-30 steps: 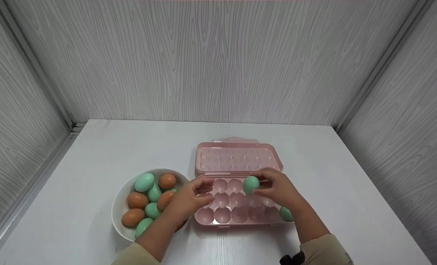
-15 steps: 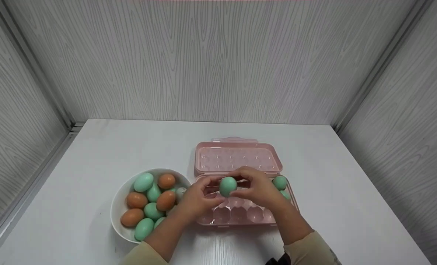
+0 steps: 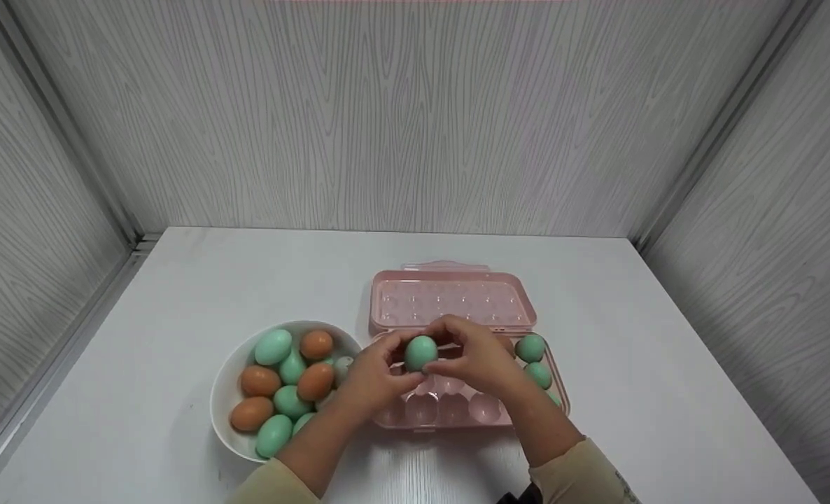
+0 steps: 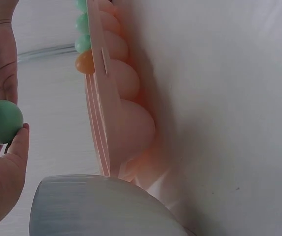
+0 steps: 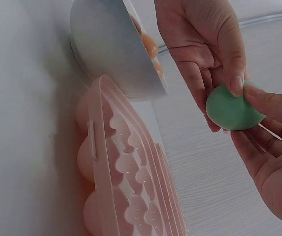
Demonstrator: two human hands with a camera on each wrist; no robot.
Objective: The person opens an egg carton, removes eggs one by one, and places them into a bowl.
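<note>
Over the pink egg tray, a green egg is held up between both hands. My left hand grips its left side and my right hand its right side. The right wrist view shows both thumbs on the egg, fingertips beneath. Green eggs fill the tray's right-end column, and a brown egg beside them is partly hidden by the right hand. Cups at the tray's front hold nothing; others are hidden behind the hands.
Left of the tray stands a white bowl of green and brown eggs, partly behind the left forearm. The tray's pink lid lies open behind it. Grey wood-grain panels enclose the white table at back and sides.
The right hand has carried the green egg left from above the tray's right half to the left hand. The left hand, apart from the egg before, now grips it too.
</note>
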